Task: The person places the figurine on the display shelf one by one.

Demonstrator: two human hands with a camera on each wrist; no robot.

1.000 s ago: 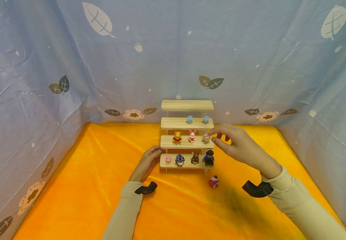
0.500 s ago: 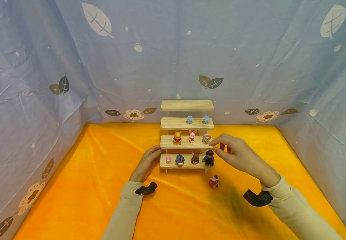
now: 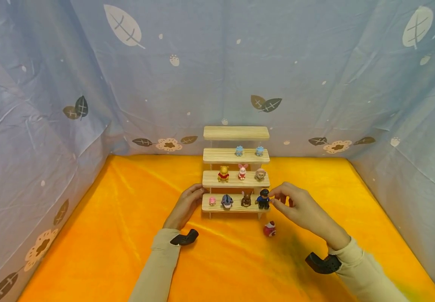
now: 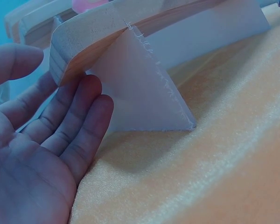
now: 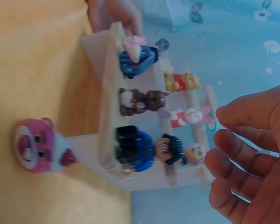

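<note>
My left hand [image 3: 185, 205] is at the left end of the lowest tier of a wooden stepped display shelf [image 3: 236, 133]. In the left wrist view its fingers [image 4: 86, 107] reach under the board's corner beside the pale side panel [image 4: 140, 93], with the thumb apart. By the right end of that tier is my right hand [image 3: 296, 205], fingertips close beside a dark-haired figurine in blue [image 3: 264, 199]. Seen from the right wrist, its fingers are loosely bent with nothing between them. A brown figurine [image 3: 246, 199], a grey-blue donkey figurine [image 3: 226, 201] and a small pink one [image 3: 212, 201] share the tier.
Higher up stand a yellow bear figurine [image 3: 223, 174], a pink piglet figurine [image 3: 242, 172], a beige figurine [image 3: 260, 174] and two light-blue ones. A magenta bear figurine [image 3: 270, 229] is on the orange cloth [image 3: 134, 180] in front. Patterned curtains [image 3: 187, 84] surround the cloth.
My right hand has come down from beside the beige figurine to beside the dark-haired figurine in blue. My left hand has stayed at the shelf's left end.
</note>
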